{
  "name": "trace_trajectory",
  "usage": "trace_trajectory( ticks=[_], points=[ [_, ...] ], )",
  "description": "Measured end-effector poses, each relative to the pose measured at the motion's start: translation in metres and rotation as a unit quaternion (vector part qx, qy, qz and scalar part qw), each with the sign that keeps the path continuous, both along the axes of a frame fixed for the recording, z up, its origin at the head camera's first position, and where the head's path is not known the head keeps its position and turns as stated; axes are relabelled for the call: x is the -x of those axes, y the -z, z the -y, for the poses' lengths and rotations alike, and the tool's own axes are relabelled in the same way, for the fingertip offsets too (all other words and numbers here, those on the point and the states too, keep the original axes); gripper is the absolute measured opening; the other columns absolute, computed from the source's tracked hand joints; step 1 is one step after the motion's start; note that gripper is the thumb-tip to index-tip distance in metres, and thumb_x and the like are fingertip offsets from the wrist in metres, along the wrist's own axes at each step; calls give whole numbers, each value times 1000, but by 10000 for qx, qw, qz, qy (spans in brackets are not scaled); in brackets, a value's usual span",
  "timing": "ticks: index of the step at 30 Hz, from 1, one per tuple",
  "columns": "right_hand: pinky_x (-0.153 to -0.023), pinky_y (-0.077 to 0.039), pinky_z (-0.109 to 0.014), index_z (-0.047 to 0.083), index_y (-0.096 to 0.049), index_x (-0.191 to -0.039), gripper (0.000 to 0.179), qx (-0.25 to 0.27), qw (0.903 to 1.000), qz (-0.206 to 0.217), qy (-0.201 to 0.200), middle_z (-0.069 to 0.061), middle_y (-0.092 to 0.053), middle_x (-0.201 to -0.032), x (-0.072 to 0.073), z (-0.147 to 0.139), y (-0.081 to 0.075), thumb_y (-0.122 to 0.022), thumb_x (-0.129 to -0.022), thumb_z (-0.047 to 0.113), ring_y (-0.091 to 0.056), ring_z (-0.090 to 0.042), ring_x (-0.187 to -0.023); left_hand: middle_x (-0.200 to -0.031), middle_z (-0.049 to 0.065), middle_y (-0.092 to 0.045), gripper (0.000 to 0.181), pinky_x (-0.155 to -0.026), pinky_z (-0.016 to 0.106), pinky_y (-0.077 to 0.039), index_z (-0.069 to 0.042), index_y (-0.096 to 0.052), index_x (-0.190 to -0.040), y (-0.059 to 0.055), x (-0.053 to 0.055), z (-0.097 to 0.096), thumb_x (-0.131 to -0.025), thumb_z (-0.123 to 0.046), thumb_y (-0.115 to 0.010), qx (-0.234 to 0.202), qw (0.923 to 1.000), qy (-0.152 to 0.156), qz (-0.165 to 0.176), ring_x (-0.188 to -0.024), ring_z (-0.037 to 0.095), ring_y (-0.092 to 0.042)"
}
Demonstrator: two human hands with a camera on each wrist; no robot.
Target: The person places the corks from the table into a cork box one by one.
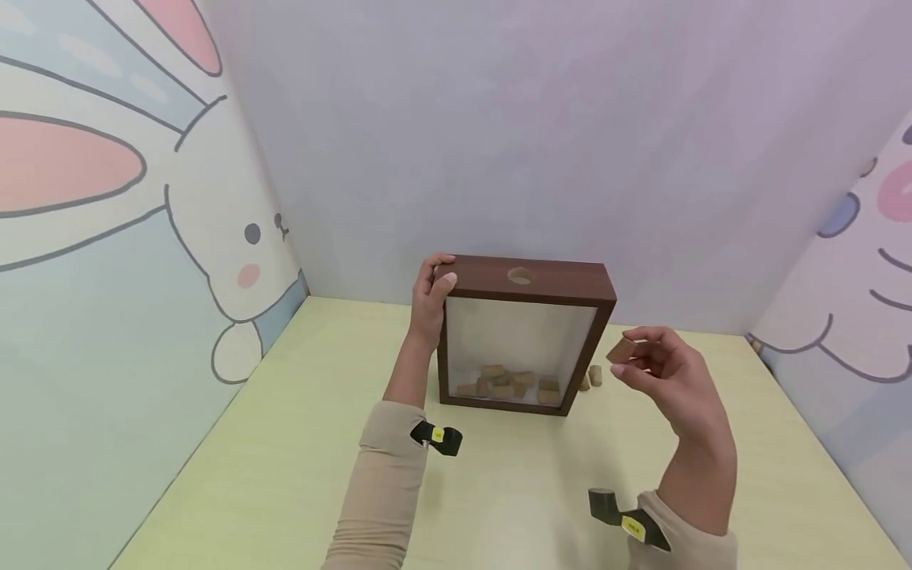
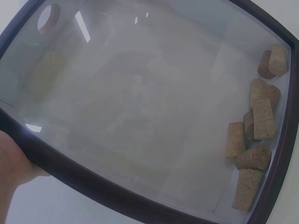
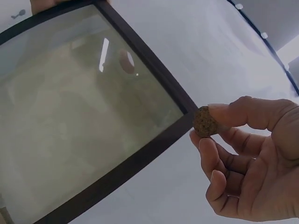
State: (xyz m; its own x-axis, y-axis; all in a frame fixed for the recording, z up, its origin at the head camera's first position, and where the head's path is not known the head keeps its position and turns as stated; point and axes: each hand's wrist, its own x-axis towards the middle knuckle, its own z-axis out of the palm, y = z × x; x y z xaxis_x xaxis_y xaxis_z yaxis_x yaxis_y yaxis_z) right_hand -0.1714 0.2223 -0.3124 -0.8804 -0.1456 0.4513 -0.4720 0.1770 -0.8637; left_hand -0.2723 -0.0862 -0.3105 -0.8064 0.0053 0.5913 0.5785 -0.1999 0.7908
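Observation:
A dark brown wooden box [image 1: 527, 286] with a clear front stands upright on the table, a round hole [image 1: 522, 275] in its top. Inside, several corks [image 2: 264, 119] lie along the bottom. My left hand [image 1: 431, 299] grips the box's upper left corner, thumb on the top and fingers reaching behind. Between thumb and fingertips, my right hand [image 1: 673, 380] pinches a cork [image 3: 204, 122], held in the air just right of the box. The right wrist view shows the cork's round end by the frame's corner.
Loose corks [image 1: 595, 375] lie on the pale yellow-green table [image 1: 513, 483] beside the box's right side. A plain pale wall [image 1: 499, 142] rises close behind the box. Panels with cartoon drawings [image 1: 235, 237] stand at left and right.

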Motion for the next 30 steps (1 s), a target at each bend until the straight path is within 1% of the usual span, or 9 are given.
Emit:
trace_trajectory(
  ticks=[4,10,13,15,17,20,23,26,30],
  points=[
    [-61,-44,-20,-4,-49,-102,32,-22,9997,-227,13,-3,-65,-87,5,8,-15,-63,-76,-18,-57,-14,-72,-134,21,-33,47,-90,34,-27,10,-39,-122,4,6,1,-86,-19,-45,35,10000,-9,33,-111,14,-34],
    [-66,-47,-20,-4,-48,-93,30,451,9982,-299,-256,-4,-59,-80,14,15,-37,-62,-74,-22,-62,-12,-78,-137,19,-32,45,-91,35,-26,6,-42,-124,18,22,3,-86,-18,-46,-58,10000,56,42,-114,16,-33],
    [-68,-48,-21,-4,-48,-93,29,640,9964,-297,-472,-4,-58,-80,18,16,-47,-60,-75,-22,-63,-14,-81,-136,11,-35,46,-92,35,-26,3,-44,-124,21,24,3,-86,-23,-48,-76,10000,16,19,-116,16,-33],
    [-71,-48,-23,-4,-48,-93,27,773,9946,-266,-635,-6,-61,-83,22,16,-53,-59,-77,-22,-64,-16,-86,-134,8,-37,47,-93,36,-25,1,-45,-123,21,24,3,-85,-27,-49,-94,9999,-40,4,-117,16,-33],
    [-72,-48,-24,-4,-49,-94,25,853,9933,-244,-741,-7,-64,-88,25,15,-57,-58,-78,-21,-63,-18,-86,-133,8,-38,48,-93,36,-25,1,-45,-122,21,24,3,-84,-29,-50,-127,9999,-82,4,-118,16,-33],
    [-74,-48,-25,-4,-52,-99,25,940,9911,-213,-921,-8,-66,-93,29,15,-61,-56,-80,-20,-63,-19,-88,-133,11,-38,48,-92,36,-25,1,-45,-120,21,23,3,-83,-29,-50,-160,9998,-110,10,-117,15,-33],
    [-74,-48,-25,-3,-57,-102,26,879,9901,-92,-1086,-8,-66,-93,33,16,-66,-56,-81,-18,-63,-18,-87,-134,15,-37,49,-91,36,-25,3,-45,-120,22,23,2,-83,-29,-51,-185,9998,-78,-16,-115,15,-34],
    [-74,-48,-25,-1,-59,-101,24,682,9892,14,-1301,-8,-67,-93,37,17,-74,-57,-82,-16,-62,-18,-86,-134,16,-36,49,-92,35,-25,3,-44,-120,21,24,2,-84,-29,-51,-189,9998,-40,-24,-115,16,-33],
    [-72,-46,-24,0,-60,-100,21,345,9893,28,-1415,-8,-68,-93,42,20,-86,-59,-83,-12,-61,-18,-82,-133,11,-36,47,-92,35,-25,4,-43,-122,21,24,1,-85,-25,-49,-205,9998,21,7,-116,15,-32]
  ],
)
